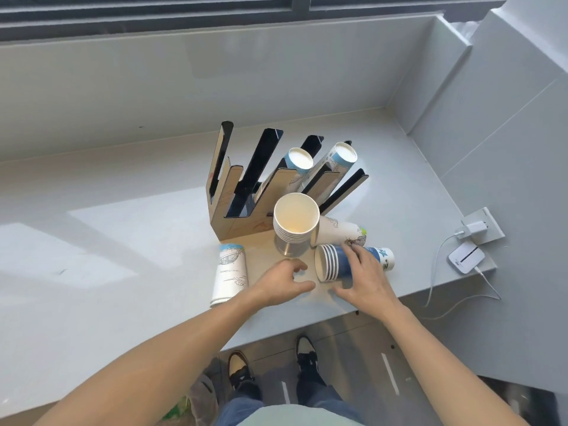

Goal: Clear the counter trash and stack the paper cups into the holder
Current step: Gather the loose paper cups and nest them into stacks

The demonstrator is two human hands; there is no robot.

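A pale grey, glossy bench (pixel 123 229) runs beneath a dark-framed window (pixel 215 13), with a grey sill wall behind it and a grey panel closing the right side. Sunlight falls in bright patches on the surface. Below the bench edge, grey flooring and the person's two dark shoes show.

The person's left hand (pixel 281 282) hovers low over the bench, fingers (pixel 299 265) loosely curled and holding nothing. The right hand (pixel 368 281) lies on a sideways stack of blue-striped cups (pixel 330 262), fingers spread over its top and thumb on the bench in front of it; the grip does not look closed. The stack's open rims face the left hand, just beside it.

Beyond both hands stands an upright stack of white cups (pixel 295 219) set in a metal cup. A white printed cup (pixel 341 232) lies on its side between that stack and the right hand, touching the blue one. To the left of the left hand, another stack of white cups with blue line drawings (pixel 230 272) lies on its side; its printed text is too small to read.

Farther back, the cardboard-coloured cup holder (pixel 233 207) with black slanted channels holds two cup stacks (pixel 316 167) in its right channels; the left channels are empty.

Well right of the right hand, a white charger (pixel 475 227) and a small white device (pixel 465 256) with cables sit at the bench's end.
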